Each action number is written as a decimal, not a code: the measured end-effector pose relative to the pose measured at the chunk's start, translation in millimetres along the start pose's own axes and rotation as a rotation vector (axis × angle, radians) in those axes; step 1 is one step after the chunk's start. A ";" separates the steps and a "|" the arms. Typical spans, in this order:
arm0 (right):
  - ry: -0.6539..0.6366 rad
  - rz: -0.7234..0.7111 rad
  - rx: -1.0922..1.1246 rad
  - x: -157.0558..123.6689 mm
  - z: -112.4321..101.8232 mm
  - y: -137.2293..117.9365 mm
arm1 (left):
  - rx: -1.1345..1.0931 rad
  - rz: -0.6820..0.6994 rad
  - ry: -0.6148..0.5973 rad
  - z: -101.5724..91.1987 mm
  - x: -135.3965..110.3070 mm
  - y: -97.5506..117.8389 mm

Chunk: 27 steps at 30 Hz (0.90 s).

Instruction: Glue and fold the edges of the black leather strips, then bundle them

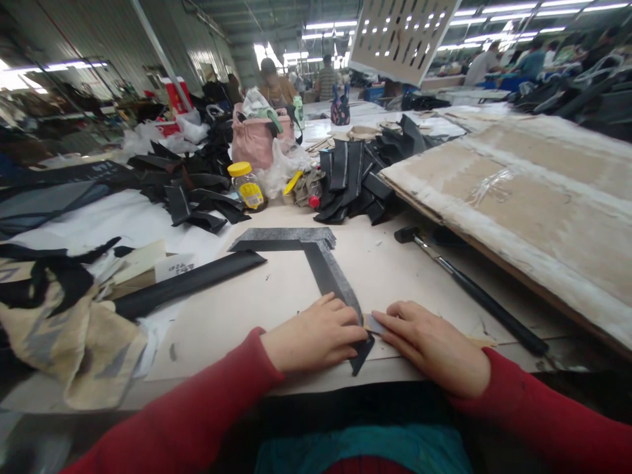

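Observation:
Two black strips with grey fuzzy edges meet at a corner on the pale work board (217,336). One strip (276,237) lies crosswise; the other strip (323,266) runs toward me. My left hand (313,336) lies flat over the near part of that second strip, its fingers stretched across it. My right hand (434,342) pinches a small flat tan-and-grey piece (374,323) against the strip's right edge, beside my left fingertips. Whether this piece is a scraper or a scrap, I cannot tell. A folded black strip (192,283) rests to the left.
A hammer (474,289) with a black handle lies at right, below a large tan board (533,178). Black strip pieces (345,174), a yellow-lidded jar (247,186) and a pink bag (257,138) stand behind. Cloth and paper scraps (93,336) lie left. People work farther back.

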State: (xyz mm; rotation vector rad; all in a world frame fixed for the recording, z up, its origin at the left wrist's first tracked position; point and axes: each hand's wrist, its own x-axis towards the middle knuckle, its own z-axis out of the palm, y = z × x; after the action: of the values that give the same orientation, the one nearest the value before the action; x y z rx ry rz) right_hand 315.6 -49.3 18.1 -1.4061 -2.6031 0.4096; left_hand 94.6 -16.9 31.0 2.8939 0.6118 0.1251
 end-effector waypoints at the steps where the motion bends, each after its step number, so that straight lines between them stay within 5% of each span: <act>1: 0.015 0.009 -0.013 0.7 0.8 -1.5 | -0.006 0.017 -0.005 -0.6 0.7 -1.5; 19: 0.008 0.032 -0.135 50.1 -6.8 -8.1 | -0.093 -0.002 0.012 3.4 1.0 -7.8; 27: -0.046 -0.010 -0.077 19.0 -3.0 -18.1 | -0.197 0.021 0.001 3.0 -11.2 22.7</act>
State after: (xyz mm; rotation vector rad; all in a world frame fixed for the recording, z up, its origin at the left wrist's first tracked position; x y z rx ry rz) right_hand 291.6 -42.3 26.7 -1.4226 -2.6887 0.3475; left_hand 93.7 -42.3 32.0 2.7111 0.5374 0.1790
